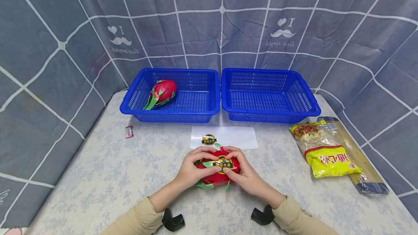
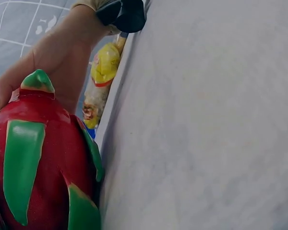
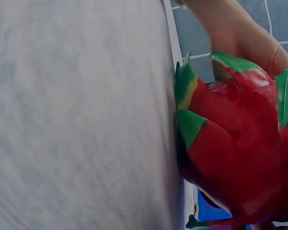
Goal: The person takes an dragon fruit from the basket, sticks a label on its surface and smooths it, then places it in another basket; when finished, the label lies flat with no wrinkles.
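Observation:
Both hands grip a red dragon fruit with green scales, low over the table in front of me. My left hand curls round its left side, my right hand round its right. A black and gold sticker with printed characters lies on top of the fruit, and both thumbs press at its lower edge. In the left wrist view the fruit shows green scales and a green tip. The right wrist view shows the other side of the fruit. The palms and undersides are partly hidden.
Behind stand two blue baskets: the left basket holds another dragon fruit, the right basket stands beside it. A white sheet bears another sticker. A small pink packet lies left, a yellow food bag and long package right.

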Available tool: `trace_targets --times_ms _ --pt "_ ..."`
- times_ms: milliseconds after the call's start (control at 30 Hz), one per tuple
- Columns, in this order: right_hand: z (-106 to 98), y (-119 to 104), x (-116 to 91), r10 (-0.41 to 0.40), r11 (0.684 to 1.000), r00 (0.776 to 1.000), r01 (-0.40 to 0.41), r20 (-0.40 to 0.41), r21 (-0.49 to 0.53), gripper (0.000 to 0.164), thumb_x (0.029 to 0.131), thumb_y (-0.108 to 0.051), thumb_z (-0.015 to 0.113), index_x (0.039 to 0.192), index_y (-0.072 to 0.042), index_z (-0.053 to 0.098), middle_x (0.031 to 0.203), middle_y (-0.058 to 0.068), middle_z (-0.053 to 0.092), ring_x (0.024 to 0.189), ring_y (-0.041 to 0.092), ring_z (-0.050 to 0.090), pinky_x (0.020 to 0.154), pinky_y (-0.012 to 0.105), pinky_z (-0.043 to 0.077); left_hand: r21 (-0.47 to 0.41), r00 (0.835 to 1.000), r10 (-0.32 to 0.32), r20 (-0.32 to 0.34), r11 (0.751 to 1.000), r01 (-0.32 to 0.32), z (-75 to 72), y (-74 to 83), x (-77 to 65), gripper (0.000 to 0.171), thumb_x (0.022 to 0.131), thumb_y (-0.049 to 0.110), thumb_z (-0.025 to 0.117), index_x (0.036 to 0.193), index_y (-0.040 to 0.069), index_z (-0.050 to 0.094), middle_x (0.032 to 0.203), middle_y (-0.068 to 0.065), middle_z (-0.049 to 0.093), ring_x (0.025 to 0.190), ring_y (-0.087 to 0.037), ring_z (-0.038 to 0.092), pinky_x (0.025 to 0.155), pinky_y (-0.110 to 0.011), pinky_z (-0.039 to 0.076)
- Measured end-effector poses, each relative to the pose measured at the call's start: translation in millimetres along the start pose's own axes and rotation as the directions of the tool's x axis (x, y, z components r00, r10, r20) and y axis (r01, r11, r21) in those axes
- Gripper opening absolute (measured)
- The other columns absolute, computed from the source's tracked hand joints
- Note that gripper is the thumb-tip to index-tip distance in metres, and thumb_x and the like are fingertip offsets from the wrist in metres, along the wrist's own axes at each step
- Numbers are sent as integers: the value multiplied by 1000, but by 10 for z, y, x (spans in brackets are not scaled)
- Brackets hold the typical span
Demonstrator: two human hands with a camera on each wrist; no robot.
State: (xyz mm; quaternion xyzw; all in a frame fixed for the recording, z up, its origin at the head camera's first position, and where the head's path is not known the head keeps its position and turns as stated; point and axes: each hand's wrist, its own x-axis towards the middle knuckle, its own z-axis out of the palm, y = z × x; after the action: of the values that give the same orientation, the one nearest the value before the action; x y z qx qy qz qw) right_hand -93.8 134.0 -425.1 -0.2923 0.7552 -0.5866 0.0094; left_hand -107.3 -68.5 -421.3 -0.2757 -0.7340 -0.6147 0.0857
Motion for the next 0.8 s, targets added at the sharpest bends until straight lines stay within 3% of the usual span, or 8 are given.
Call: trace_targets --times_ms 167,333,433,667,800 --pt "-23 -196 28 30 999 999 -30 15 -38 31 88 3 60 113 0 43 139 22 34 128 39 35 100 28 36 -16 999 16 45 1000 -16 -39 58 18 15 76 -7 71 91 -4 71 110 -21 61 108 -33 53 91 -36 42" --pt "-46 -239 24 65 997 997 -64 34 -34 40 84 2 66 117 -1 44 140 20 32 130 37 32 99 26 37 -120 993 -40 107 991 52 -80 -91 22 14 84 -4 64 95 -6 70 114 -19 60 113 -32 50 96 -32 38" --pt "-50 -234 19 59 998 997 -58 42 -24 41 84 2 66 118 -1 44 142 20 31 131 37 31 99 27 37 -155 991 -34 126 987 53 -89 -125 29 16 86 -3 62 99 -7 69 115 -20 59 113 -33 50 97 -31 37" --pt "-24 -246 23 42 995 999 -42 8 -88 42 83 0 66 121 -5 50 141 17 35 131 34 33 100 51 34 -43 997 18 81 999 -15 -55 -103 9 21 76 -7 72 96 -3 71 113 -18 61 110 -32 53 94 -32 43" --pt "1 -264 15 28 993 998 -34 -51 -116 42 80 0 70 119 -5 56 138 17 42 128 35 38 98 53 36 -19 997 43 68 999 -41 -45 35 17 25 71 -8 76 95 -4 70 111 -21 60 108 -35 54 93 -33 43"
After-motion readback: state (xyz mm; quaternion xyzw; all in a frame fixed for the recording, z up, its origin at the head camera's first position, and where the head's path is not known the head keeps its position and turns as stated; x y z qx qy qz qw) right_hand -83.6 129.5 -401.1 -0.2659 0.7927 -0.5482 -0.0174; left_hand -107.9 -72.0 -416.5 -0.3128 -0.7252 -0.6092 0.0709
